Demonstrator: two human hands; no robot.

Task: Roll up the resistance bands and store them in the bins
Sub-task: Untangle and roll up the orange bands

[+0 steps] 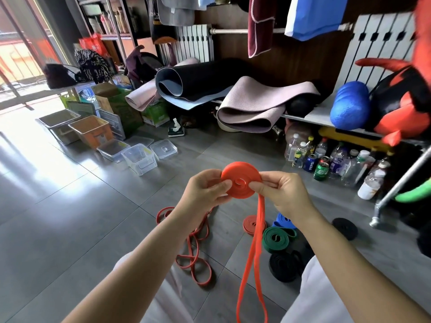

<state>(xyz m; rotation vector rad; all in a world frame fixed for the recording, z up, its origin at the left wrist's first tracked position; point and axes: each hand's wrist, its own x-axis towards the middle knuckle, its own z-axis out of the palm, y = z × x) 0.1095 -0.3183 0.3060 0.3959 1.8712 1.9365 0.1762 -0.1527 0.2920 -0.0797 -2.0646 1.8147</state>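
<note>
Head view: the left hand and the right hand pinch opposite sides of the half-rolled orange resistance band, held in the air with its loose tail hanging below. The clear plastic bins stand on the floor up-left of that coil. A rolled green band lies below-right of it.

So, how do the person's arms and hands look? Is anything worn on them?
Both are bare. The left hand and right hand carry no glove, ring or watch, and no sleeve shows on the left forearm or right forearm. Only white clothing appears below them.
</note>
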